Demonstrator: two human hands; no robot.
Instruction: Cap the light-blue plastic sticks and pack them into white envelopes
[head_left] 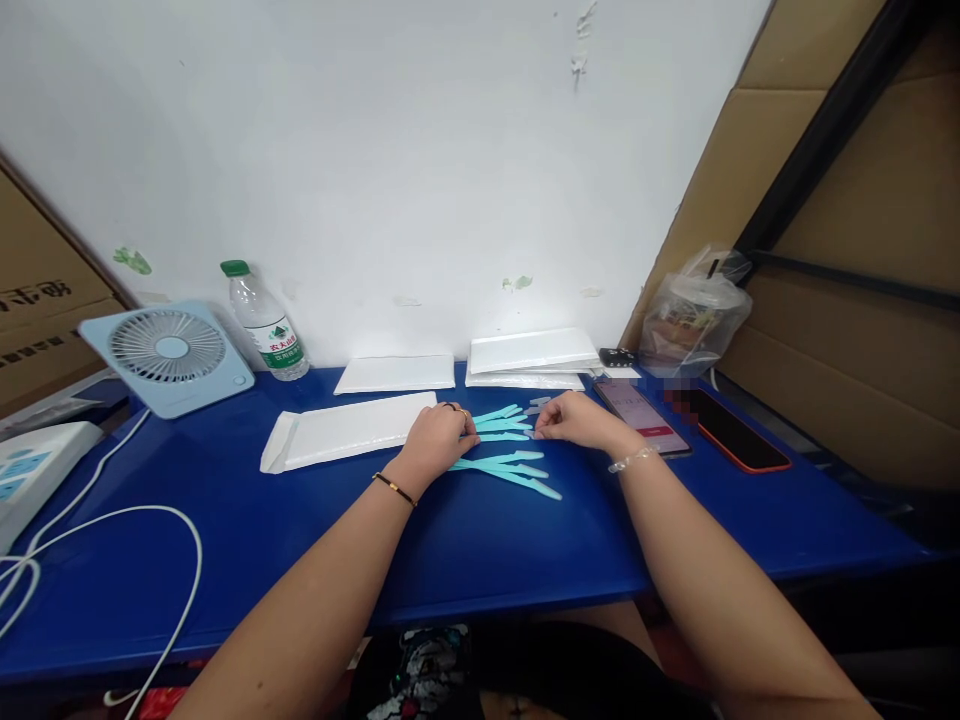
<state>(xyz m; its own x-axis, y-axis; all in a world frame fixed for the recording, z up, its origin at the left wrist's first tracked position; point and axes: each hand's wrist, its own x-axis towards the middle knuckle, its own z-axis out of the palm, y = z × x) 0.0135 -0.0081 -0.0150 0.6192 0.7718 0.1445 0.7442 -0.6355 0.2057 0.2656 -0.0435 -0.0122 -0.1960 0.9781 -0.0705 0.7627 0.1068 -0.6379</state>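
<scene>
Several thin light-blue plastic sticks [510,465] lie fanned out on the blue table [480,540]. My left hand [439,440] rests on their left ends with its fingers curled over them. My right hand [574,418] pinches the right tip of one of the upper sticks [504,424]. A white padded envelope [349,430] with its flap open lies just left of my left hand.
More white envelopes [396,374] and a stack [531,358] sit by the wall. A small fan [169,355], water bottle [262,322] and white cable [180,560] are left. Two phones [645,415] [739,432] and a bagged drink [694,315] are right.
</scene>
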